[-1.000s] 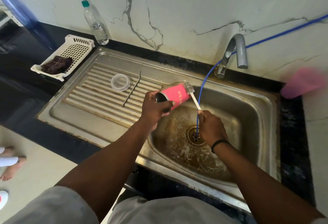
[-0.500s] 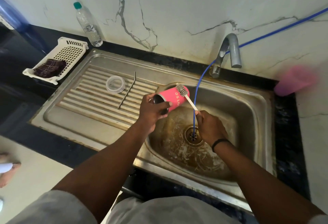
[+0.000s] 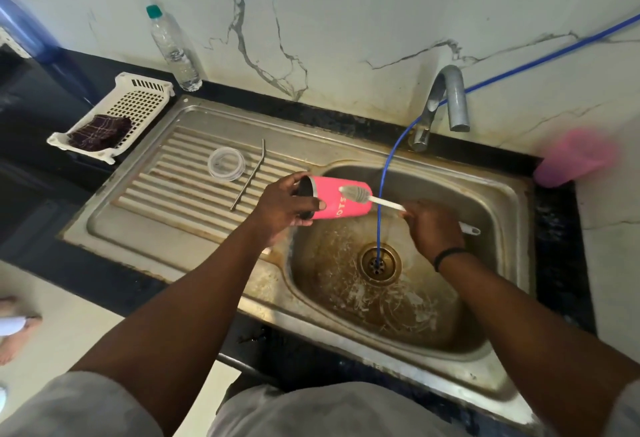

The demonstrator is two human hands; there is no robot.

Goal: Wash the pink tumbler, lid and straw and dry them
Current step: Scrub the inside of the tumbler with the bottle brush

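Note:
My left hand [image 3: 282,206] grips the pink tumbler [image 3: 341,201] by its open rim, holding it on its side over the left edge of the sink bowl [image 3: 495,194]. My right hand [image 3: 433,227] holds a white bottle brush [image 3: 367,196] by its handle, and the bristle head lies against the tumbler's outer side. The clear round lid [image 3: 227,163] and the metal straw [image 3: 250,176] lie side by side on the ribbed drainboard [image 3: 166,190], to the left of my left hand.
A thin blue hose [image 3: 381,201] runs from the wall past the steel tap [image 3: 446,100] down into the drain [image 3: 379,263]. A white basket [image 3: 138,104] with a dark cloth [image 3: 100,132] and a water bottle [image 3: 173,48] stand at the back left. A pink cup [image 3: 575,157] sits at the right.
The brush head has slid from the tumbler's base end onto its side, its handle now lying flatter. My right hand has shifted right. The tumbler has turned slightly in my left hand.

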